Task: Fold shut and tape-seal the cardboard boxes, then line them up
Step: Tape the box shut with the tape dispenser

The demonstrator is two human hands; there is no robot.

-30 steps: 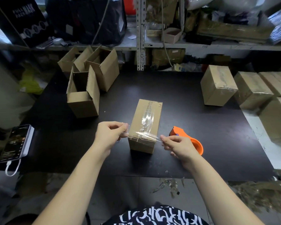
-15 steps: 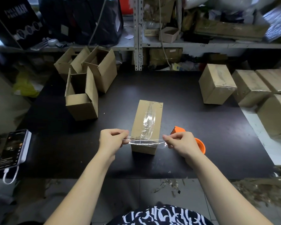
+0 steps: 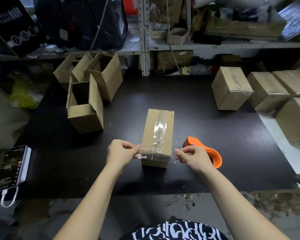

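Note:
A closed cardboard box (image 3: 156, 134) lies lengthwise in the middle of the black table (image 3: 215, 129), with clear tape along its top seam. A short strip of clear tape (image 3: 154, 155) lies across the box's near top edge. My left hand (image 3: 122, 152) pinches the strip's left end beside the box. My right hand (image 3: 191, 158) pinches the strip's right end just off the box's right side. An orange tape dispenser (image 3: 206, 151) lies on the table behind my right hand.
Three open boxes (image 3: 87, 101) stand at the back left. Several sealed boxes (image 3: 232, 89) sit at the right. A phone (image 3: 10, 168) with a white cable lies at the left edge. Cluttered shelves (image 3: 180, 45) rise behind the table. Tape scraps litter the floor (image 3: 180, 201).
The tape strip, held slanted above the box's near end a second ago, has been stretched level and lowered onto the near top edge. Both hands dropped slightly with it.

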